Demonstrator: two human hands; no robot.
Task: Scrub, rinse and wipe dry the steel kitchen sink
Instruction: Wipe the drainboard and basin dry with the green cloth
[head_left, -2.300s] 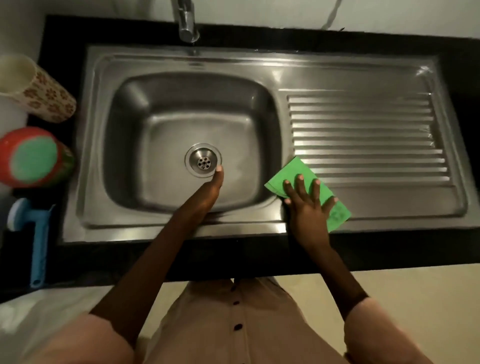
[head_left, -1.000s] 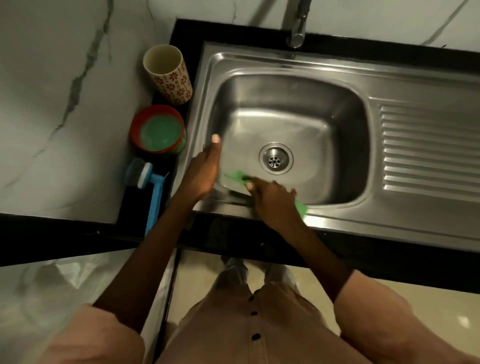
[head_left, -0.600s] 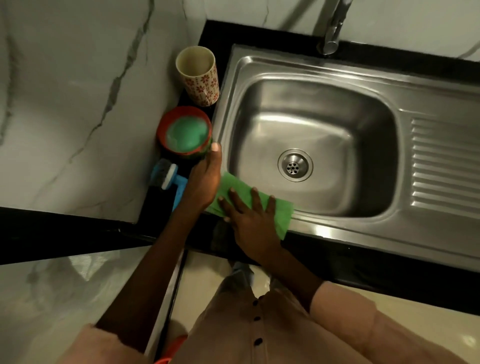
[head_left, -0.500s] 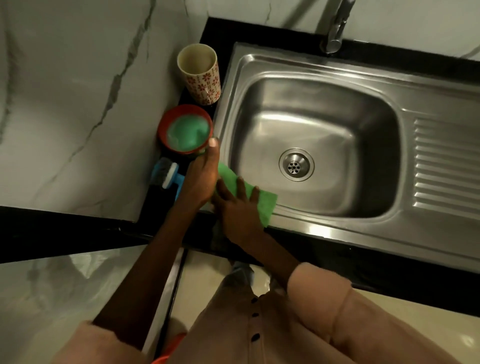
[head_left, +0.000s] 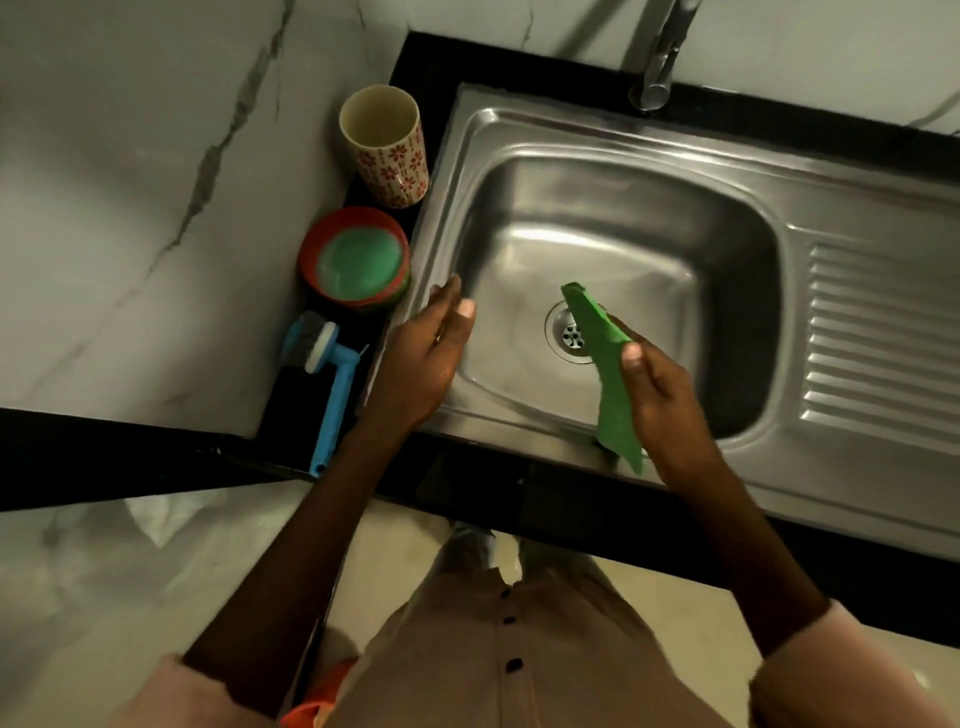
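Observation:
The steel sink (head_left: 519, 130) fills the upper right, with a round drain (head_left: 563, 338) in the basin floor and a ribbed drainboard (head_left: 883, 332) to the right. My right hand (head_left: 660, 389) pinches a green cloth (head_left: 608, 374) between thumb and fingers and holds it lifted above the basin's near side, over the drain. My left hand (head_left: 431, 348) hovers over the sink's front left corner with fingers relaxed and holds nothing. The tap spout (head_left: 657, 62) hangs over the back rim; no water shows.
On the black counter strip left of the sink stand a flowered cup (head_left: 387, 145), a red tub of green soap (head_left: 358, 265) and a blue-handled scrub brush (head_left: 327, 384). A marble wall (head_left: 130, 208) closes the left side. The black counter edge (head_left: 545, 499) runs in front.
My right hand has lifted the green cloth off the front left rim and moved right, over the basin. My left hand has come off the rim and opened.

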